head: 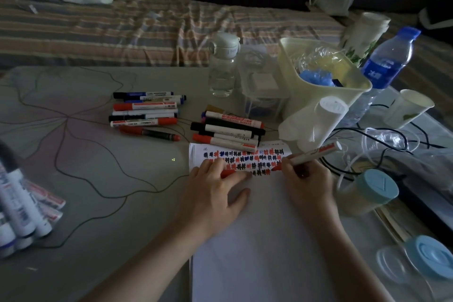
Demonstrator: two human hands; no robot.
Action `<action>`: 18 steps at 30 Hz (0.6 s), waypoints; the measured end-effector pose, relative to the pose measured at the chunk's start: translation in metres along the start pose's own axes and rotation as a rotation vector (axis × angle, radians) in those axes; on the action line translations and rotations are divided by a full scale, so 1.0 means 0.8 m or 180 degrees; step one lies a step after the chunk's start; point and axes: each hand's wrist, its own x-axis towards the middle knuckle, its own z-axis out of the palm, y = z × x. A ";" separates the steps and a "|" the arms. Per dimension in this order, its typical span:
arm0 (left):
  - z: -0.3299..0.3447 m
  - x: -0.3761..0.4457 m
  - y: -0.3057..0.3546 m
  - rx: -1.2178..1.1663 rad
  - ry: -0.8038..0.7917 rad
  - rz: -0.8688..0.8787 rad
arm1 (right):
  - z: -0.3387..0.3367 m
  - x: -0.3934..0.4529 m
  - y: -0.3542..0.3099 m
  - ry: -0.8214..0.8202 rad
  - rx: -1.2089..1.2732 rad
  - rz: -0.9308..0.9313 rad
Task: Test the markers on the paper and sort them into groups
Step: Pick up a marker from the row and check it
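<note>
Untested marker bundle near left. Right hand clamped on red marker, tip on paper, fourth row of test marks. Left hand flat, pinning red cap. Two sorted piles far side. Roughly midway, judging by piles.

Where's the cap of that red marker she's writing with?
The red cap lies under the left hand's fingers on the paper, just left of the marker tip.
</note>
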 end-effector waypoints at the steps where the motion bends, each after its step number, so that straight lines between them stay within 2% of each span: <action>1: 0.000 0.000 0.000 0.0002 0.0007 0.0001 | 0.001 -0.001 0.000 -0.0015 -0.0033 -0.0027; 7: 0.001 0.000 0.000 -0.0028 -0.0006 -0.0044 | 0.001 0.001 0.002 0.0105 -0.0068 -0.0049; 13: 0.001 0.000 -0.001 -0.0020 0.0038 -0.0045 | 0.002 0.000 0.004 -0.0058 -0.0084 -0.0102; 18: 0.001 0.000 0.000 -0.0077 0.0074 -0.0017 | 0.001 0.001 0.004 0.0144 -0.0030 -0.0026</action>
